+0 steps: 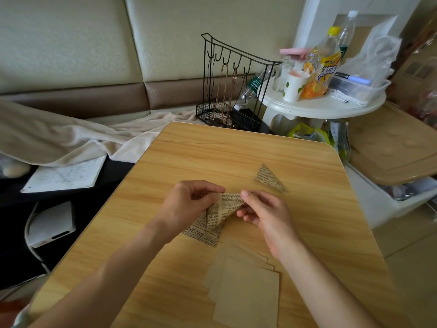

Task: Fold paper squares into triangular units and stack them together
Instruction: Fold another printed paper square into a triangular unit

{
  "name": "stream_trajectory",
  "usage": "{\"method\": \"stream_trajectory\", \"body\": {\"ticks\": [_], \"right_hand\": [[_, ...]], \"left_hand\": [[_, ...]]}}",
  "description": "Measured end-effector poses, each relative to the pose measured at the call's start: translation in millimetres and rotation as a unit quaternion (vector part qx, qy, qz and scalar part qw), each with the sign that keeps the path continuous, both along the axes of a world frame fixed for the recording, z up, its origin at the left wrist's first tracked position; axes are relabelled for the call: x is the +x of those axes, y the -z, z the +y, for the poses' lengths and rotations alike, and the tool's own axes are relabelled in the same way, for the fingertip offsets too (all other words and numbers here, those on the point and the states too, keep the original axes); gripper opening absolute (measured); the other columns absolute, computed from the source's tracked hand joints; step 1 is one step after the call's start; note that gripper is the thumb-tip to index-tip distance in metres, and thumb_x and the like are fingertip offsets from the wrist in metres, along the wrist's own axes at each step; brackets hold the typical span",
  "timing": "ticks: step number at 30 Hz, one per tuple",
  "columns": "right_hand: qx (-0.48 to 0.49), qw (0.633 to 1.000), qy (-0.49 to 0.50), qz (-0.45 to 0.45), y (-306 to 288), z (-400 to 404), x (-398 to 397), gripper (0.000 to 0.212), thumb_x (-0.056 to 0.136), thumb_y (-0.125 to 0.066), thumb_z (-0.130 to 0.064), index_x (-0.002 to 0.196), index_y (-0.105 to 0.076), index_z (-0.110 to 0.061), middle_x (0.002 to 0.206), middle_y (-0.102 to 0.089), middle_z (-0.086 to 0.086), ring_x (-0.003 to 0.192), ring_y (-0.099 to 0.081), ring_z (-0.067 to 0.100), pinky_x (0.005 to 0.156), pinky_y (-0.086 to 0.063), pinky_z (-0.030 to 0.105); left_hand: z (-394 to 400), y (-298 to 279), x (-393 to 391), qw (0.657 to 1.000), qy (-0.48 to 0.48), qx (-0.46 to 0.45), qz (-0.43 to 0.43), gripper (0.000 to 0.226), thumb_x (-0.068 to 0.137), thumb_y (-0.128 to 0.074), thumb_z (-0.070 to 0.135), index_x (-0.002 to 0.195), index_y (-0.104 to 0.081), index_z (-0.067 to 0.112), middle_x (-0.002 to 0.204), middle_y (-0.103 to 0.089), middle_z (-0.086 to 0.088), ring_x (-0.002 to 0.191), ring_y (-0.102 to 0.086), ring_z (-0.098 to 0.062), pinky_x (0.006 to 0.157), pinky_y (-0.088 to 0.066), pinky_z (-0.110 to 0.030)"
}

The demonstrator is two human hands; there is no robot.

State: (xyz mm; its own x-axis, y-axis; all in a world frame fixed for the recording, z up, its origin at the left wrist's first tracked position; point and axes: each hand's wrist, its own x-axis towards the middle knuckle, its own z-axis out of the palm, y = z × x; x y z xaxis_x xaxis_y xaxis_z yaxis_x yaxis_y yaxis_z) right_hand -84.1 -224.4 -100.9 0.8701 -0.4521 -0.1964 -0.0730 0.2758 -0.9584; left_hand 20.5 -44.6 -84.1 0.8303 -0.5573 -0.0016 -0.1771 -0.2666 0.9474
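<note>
Left hand (189, 204): fingers pinching top edge of brown newsprint paper square (222, 209)
Right hand (262, 211): fingers pinching same curled edge
Counter (236, 150): folded newsprint triangle (268, 177) beyond, plain tan paper squares (246, 290) near

Newspaper-style print covers the tan paper square (214, 221) pinched between both hands, and the folded tan paper triangle (269, 178) lying beyond the right hand, but the lines are too small to read. The white notebook page (66, 174) far left of the left hand carries handwriting, also illegible. Beyond the hands, the yellow-capped orange drink bottle (319, 69) bears purple-outlined characters (blurred), and the clear plastic bottle (251, 89) has a green label with unreadable white lettering.
</note>
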Motion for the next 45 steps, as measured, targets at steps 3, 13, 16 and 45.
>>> {"method": "stream_trajectory", "body": {"ticks": [3,13,16,45], "right_hand": [[0.016,1.000,0.006,-0.002,0.0,-0.8,0.0,0.025,0.089,-0.079,-0.020,0.098,-0.073,0.002,0.079,-0.071,0.010,0.070,-0.070,0.020,0.064,-0.058,0.024],[-0.004,0.999,-0.030,0.017,-5.8,0.0,0.3,0.025,0.091,-0.077,-0.017,0.103,-0.072,0.004,0.085,-0.075,0.010,0.070,-0.071,0.018,0.061,-0.054,0.024],[-0.006,1.000,-0.019,0.018,-5.5,0.7,-0.3,0.026,0.092,-0.076,-0.015,0.104,-0.071,0.007,0.082,-0.073,0.009,0.068,-0.069,0.017,0.062,-0.052,0.026],[0.002,1.000,0.014,0.026,-4.3,2.5,0.4,0.029,0.091,-0.078,-0.019,0.102,-0.071,0.006,0.081,-0.070,0.013,0.063,-0.068,0.018,0.059,-0.053,0.027]], "left_hand": [[0.4,0.3,0.4,1.000,-0.011,-0.012,0.012,0.018,0.092,-0.075,0.019,0.096,-0.081,0.036,0.084,-0.077,-0.001,0.070,-0.065,-0.009,0.070,-0.058,-0.030],[-1.9,-3.6,-2.5,0.998,-0.011,-0.026,0.049,0.011,0.092,-0.076,0.017,0.096,-0.082,0.026,0.086,-0.079,-0.001,0.078,-0.069,-0.012,0.073,-0.059,-0.027],[-2.9,-3.3,-3.3,0.997,-0.021,-0.033,0.065,0.010,0.092,-0.076,0.017,0.094,-0.082,0.024,0.086,-0.079,0.000,0.079,-0.071,-0.010,0.072,-0.059,-0.023],[-3.9,-5.4,-5.2,0.998,0.009,-0.033,0.044,0.021,0.098,-0.067,0.013,0.100,-0.082,0.029,0.088,-0.078,-0.001,0.076,-0.066,-0.011,0.074,-0.058,-0.026]]}}
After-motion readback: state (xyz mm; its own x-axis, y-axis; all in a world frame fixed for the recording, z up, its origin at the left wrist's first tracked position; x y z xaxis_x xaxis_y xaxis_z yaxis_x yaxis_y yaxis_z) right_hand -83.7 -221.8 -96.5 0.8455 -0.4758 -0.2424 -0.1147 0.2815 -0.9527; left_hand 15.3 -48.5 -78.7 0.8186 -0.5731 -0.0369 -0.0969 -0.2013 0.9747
